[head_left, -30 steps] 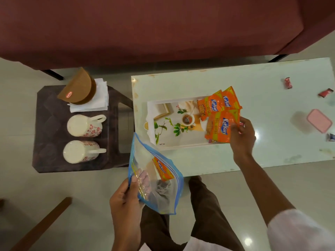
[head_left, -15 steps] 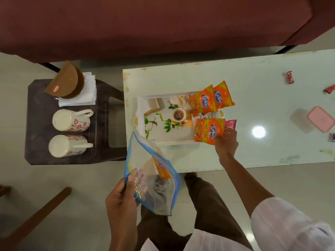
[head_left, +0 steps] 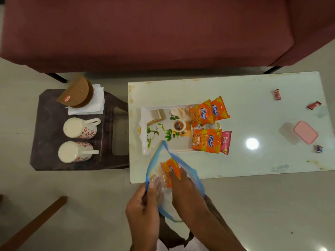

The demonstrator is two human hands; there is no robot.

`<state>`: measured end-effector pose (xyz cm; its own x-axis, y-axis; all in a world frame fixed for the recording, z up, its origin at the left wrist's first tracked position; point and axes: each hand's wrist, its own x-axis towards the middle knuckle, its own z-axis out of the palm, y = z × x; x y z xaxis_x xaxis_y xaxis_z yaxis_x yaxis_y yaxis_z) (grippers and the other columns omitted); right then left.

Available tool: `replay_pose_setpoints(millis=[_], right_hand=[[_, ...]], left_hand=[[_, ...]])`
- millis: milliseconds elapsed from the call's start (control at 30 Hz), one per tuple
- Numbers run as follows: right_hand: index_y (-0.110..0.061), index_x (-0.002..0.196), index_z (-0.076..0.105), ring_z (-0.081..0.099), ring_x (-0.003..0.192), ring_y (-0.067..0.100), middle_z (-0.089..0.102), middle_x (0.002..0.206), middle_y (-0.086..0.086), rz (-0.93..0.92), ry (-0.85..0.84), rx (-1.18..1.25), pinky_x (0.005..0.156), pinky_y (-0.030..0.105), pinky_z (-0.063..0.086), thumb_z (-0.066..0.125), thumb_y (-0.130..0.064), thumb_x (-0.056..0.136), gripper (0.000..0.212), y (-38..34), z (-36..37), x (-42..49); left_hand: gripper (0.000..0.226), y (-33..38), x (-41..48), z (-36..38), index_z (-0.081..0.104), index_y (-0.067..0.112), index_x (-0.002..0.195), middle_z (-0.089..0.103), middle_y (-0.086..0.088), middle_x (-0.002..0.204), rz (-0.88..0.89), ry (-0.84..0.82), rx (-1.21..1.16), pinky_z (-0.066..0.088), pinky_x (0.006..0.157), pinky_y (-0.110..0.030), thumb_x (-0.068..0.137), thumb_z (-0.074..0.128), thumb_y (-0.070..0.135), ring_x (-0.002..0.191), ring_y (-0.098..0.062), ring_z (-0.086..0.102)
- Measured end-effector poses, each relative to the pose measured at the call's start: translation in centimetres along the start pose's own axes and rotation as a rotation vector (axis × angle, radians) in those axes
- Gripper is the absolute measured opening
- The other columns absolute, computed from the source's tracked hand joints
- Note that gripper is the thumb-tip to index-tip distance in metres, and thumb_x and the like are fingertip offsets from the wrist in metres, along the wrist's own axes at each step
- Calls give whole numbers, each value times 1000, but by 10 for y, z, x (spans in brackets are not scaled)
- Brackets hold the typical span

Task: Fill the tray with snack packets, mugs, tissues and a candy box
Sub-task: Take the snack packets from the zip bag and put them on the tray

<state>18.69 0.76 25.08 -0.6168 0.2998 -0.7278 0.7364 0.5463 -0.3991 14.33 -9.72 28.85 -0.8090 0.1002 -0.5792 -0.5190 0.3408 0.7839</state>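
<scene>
A white printed tray [head_left: 145, 124] lies on the pale table [head_left: 253, 98]. Three orange snack packets [head_left: 206, 140] and a pink packet [head_left: 225, 142] rest on its right end. My left hand [head_left: 143, 211] grips the rim of a clear blue-edged zip bag [head_left: 192, 171] over the table's near edge. My right hand [head_left: 183, 189] reaches inside the bag, fingers on an orange snack packet [head_left: 169, 169]. Two white mugs [head_left: 79, 127] with red flowers lie on a dark stool [head_left: 45, 160], behind them tissues [head_left: 96, 105] under a brown box [head_left: 76, 95].
A pink lidded candy box [head_left: 305, 132] and several loose wrapped candies [head_left: 277, 94] lie at the table's right end. A maroon sofa [head_left: 145, 33] runs along the far side. A wooden bar [head_left: 36, 221] crosses the floor at lower left.
My right hand let go of the orange packet on the tray and came back into the zip bag. The bag has risen over the table's near edge.
</scene>
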Motion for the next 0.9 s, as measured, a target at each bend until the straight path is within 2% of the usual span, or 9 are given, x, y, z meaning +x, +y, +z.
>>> replay_pose_setpoints(millis=[67,167,233,400,567,633,733,833,900], right_hand=[[-25,140,34,56,117,19,53,133,3,15,141,-106,89,31,48,44,-19,99,43,3,10,15],[-17,120,47,64,101,20,57,105,4,44,60,-233,70,28,48,39,-10,98,25,6,25,33],[-14,105,55,64,89,16,59,98,3,-41,34,-383,63,16,40,41,-15,98,16,4,37,41],[-12,105,62,63,98,19,65,105,5,-84,110,-208,72,24,42,46,-12,95,19,-23,52,52],[-20,108,69,61,100,18,70,105,3,-110,276,-55,85,27,46,52,-13,90,26,-49,42,29],[-19,98,74,66,90,15,74,94,-1,-137,370,21,78,24,50,61,-18,87,18,-55,29,10],[-25,83,75,62,75,4,71,81,-12,-98,486,158,68,14,46,74,-32,79,8,-59,6,-18],[-23,76,72,62,67,7,70,75,-9,-92,549,253,59,17,50,84,-37,69,20,-60,-16,-36],[-20,79,70,60,66,3,70,76,-8,-84,560,309,58,7,45,84,-35,69,23,-61,-32,-45]], left_hand=[[21,0,-4,-6,75,31,98,81,13,94,34,-36,3,57,78,-14,88,58,35,93,-4,75],[21,-2,0,-14,76,21,106,81,13,94,27,-93,47,57,82,-14,94,58,19,94,-2,75],[20,-1,6,-21,75,26,102,79,19,86,37,-122,94,55,73,-9,96,58,15,86,4,73],[17,7,28,-38,72,37,97,79,21,84,52,-148,145,54,72,-7,89,57,37,88,2,73],[45,-1,47,-56,76,20,103,79,6,91,37,-115,174,57,68,-15,82,52,52,87,-9,75],[47,0,50,-58,75,21,103,79,8,92,7,-107,173,59,70,-21,80,52,55,88,-11,75],[41,6,52,-57,74,31,94,78,20,83,-31,-90,137,57,61,-15,74,53,60,83,0,74],[34,8,49,-51,73,30,94,77,25,82,-63,-89,112,55,56,-12,75,58,54,80,4,73],[26,4,47,-44,73,27,95,78,20,82,-92,-92,120,55,54,-13,80,63,45,79,2,74]])
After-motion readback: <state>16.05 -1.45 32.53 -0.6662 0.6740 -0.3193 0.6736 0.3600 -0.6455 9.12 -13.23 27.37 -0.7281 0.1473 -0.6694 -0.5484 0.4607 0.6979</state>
